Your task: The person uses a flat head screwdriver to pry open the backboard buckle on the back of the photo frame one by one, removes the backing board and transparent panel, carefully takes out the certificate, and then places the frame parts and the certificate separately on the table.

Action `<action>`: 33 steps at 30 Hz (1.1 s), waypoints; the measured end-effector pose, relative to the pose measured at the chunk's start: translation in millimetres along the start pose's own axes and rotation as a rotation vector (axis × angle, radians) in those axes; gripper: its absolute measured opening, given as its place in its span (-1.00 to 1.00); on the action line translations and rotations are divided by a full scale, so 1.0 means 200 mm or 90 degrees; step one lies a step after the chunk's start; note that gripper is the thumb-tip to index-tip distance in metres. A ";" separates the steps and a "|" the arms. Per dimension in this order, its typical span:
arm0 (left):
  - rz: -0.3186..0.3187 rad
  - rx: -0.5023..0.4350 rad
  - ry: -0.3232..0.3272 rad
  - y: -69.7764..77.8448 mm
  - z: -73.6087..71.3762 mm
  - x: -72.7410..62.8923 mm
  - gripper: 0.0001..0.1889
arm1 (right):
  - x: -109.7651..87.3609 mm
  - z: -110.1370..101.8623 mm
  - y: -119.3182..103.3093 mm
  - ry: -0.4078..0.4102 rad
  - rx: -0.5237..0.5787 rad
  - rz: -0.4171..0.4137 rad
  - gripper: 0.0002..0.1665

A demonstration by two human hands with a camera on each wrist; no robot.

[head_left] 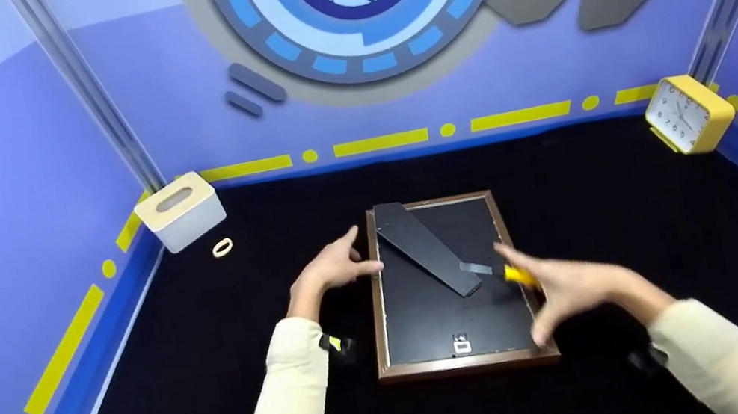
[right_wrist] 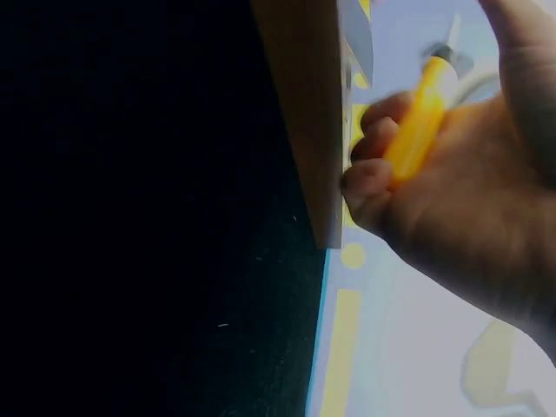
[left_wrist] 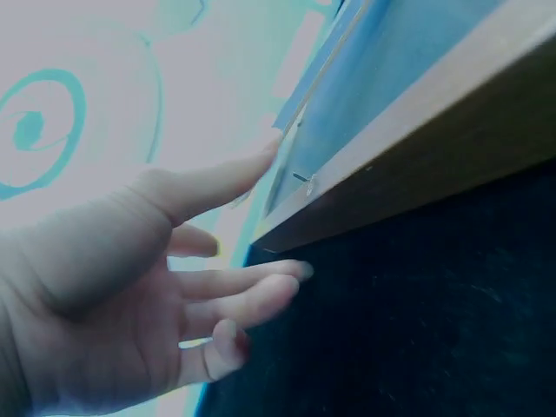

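Note:
A picture frame [head_left: 469, 364] with a brown rim lies back side up, showing its black backing board [head_left: 428, 329]. Its black stand [head_left: 422, 247] slants across the board from the upper left. Beside the frame's left side is my left hand [head_left: 333, 262], fingers apart and thumb over the rim; whether the thumb touches cannot be told. At the right side, my right hand [head_left: 569, 285] holds a yellow-handled screwdriver [right_wrist: 417, 130], fingers curled around the handle. The metal shaft points left over the board, blurred, near the stand's lower end.
A white tissue box [head_left: 193, 223] with a wooden lid stands at the back left, with a small cream ring [head_left: 222, 248] in front of it. A yellow alarm clock [head_left: 690, 114] sits at the back right. Black cloth [head_left: 203, 388] covers the table; walls enclose the back and sides.

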State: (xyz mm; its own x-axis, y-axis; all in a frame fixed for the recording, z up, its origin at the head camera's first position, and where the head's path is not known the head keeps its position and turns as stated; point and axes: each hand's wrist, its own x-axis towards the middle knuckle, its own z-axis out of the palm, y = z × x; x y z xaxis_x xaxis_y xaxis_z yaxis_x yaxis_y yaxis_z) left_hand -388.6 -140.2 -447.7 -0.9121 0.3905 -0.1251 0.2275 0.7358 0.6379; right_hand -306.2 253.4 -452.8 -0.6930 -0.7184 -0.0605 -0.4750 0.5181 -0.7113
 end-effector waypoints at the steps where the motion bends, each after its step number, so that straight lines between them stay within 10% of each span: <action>1: 0.007 0.009 0.010 0.00 0.00 0.03 0.04 | -0.02 0.02 -0.01 -0.014 -0.026 -0.007 0.72; 10: 0.032 -0.060 -0.023 0.02 -0.01 0.20 0.11 | -0.14 0.13 -0.14 0.012 -0.203 0.042 0.76; 20: -0.039 -0.124 -0.099 -0.03 -0.01 0.29 0.26 | -0.14 0.18 -0.07 0.024 -0.211 0.083 0.57; 33: 0.030 0.009 -0.128 -0.05 -0.06 0.38 0.39 | -0.15 0.14 -0.02 0.032 -0.220 0.060 0.52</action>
State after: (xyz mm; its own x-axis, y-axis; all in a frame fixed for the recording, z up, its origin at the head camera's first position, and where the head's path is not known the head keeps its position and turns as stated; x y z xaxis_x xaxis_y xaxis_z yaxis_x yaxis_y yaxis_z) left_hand -463.9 -125.2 -454.0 -0.8144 0.5257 -0.2458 0.2738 0.7216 0.6359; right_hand -268.6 259.9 -468.7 -0.7645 -0.6404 -0.0739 -0.5570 0.7138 -0.4245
